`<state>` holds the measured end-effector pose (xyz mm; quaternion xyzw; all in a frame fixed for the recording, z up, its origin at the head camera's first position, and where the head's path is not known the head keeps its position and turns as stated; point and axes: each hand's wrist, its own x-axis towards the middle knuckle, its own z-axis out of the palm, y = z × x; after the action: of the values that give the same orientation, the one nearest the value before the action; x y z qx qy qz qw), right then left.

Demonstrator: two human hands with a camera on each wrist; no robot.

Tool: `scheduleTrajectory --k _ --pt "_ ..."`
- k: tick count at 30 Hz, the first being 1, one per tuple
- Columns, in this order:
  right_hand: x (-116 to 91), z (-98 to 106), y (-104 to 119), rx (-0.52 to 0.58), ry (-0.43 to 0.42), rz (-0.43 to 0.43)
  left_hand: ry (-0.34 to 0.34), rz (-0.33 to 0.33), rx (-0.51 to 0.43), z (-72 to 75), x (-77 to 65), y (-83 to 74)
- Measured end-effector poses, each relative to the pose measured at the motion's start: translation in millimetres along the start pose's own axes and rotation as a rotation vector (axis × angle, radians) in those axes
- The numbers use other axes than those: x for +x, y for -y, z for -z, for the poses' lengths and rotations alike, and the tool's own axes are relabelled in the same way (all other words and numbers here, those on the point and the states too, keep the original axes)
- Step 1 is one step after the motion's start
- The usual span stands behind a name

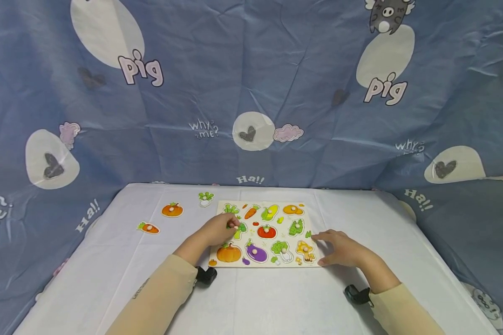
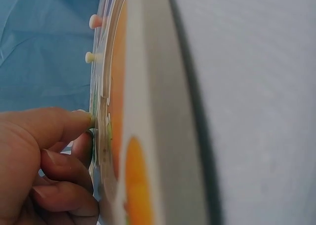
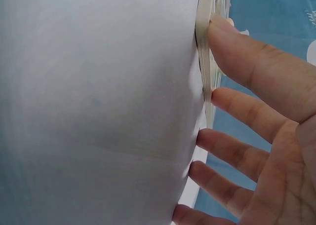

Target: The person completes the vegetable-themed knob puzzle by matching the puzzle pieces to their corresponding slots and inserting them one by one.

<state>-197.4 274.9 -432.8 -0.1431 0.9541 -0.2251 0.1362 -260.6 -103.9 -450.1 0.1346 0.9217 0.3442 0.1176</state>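
Note:
A wooden vegetable puzzle board (image 1: 245,266) lies flat on the white table. My left hand (image 1: 220,229) is over its left side and pinches the broccoli piece (image 1: 237,232) at its knob. In the left wrist view the thumb and forefinger of the left hand (image 2: 54,161) meet close against the board's face. The right hand (image 1: 341,249) rests at the board's right edge with fingers spread. In the right wrist view, the thumb and forefinger of the right hand (image 3: 276,116) touch the board's edge (image 3: 203,37), while the other fingertips meet the tabletop.
Left of the board lie a loose pumpkin piece (image 1: 172,210), a carrot piece (image 1: 149,228) and a leafy white vegetable piece (image 1: 206,199). On the board are an eggplant piece (image 1: 257,254), a tomato piece (image 1: 267,231) and a mushroom piece (image 1: 305,251). A blue patterned cloth (image 1: 184,158) hangs behind.

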Motion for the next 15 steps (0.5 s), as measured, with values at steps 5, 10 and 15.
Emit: scheduleTrajectory --k 5,10,15 --pt "-0.3 -0.3 -0.7 0.008 0.001 0.002 -0.008 -0.004 0.001 0.2 -0.7 -0.4" --pt "0.3 -0.9 -1.1 0.012 -0.001 -0.019 -0.021 -0.021 -0.005 0.5 -2.8 -0.4" --pt "0.5 -1.4 -2.4 0.009 -0.003 -0.015 -0.047 -0.039 -0.006 3.1 -8.0 -0.8"
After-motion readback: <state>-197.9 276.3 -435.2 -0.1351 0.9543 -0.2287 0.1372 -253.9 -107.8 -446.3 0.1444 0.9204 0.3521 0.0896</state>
